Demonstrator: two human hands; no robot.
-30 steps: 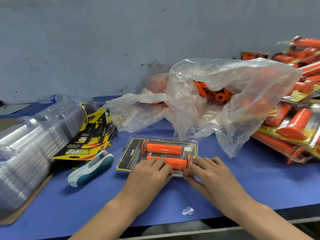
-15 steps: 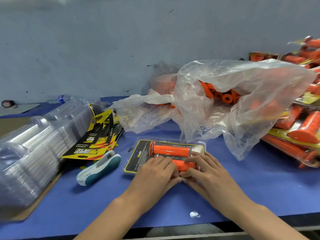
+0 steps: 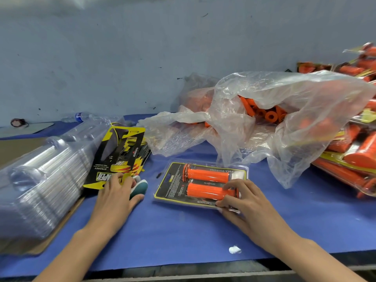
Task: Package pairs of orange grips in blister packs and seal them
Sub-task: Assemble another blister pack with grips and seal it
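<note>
A blister pack lies flat on the blue table, its black and yellow card under two orange grips, one farther and one nearer. My right hand holds the pack's right end, fingers over the nearer grip and thumb at the pack's near edge. My left hand lies over a white and teal stapler left of the pack, fingers across its top and thumb along its near side. Most of the stapler is hidden under that hand.
A clear plastic bag of loose orange grips sits behind the pack. Filled packs pile up at the right. Stacked clear blister shells and printed cards lie at the left, a water bottle behind them. A white scrap sits near the front edge.
My left hand has left the blister pack and moved left onto the stapler. My right hand stays on the pack's right end. The view has shifted closer.
</note>
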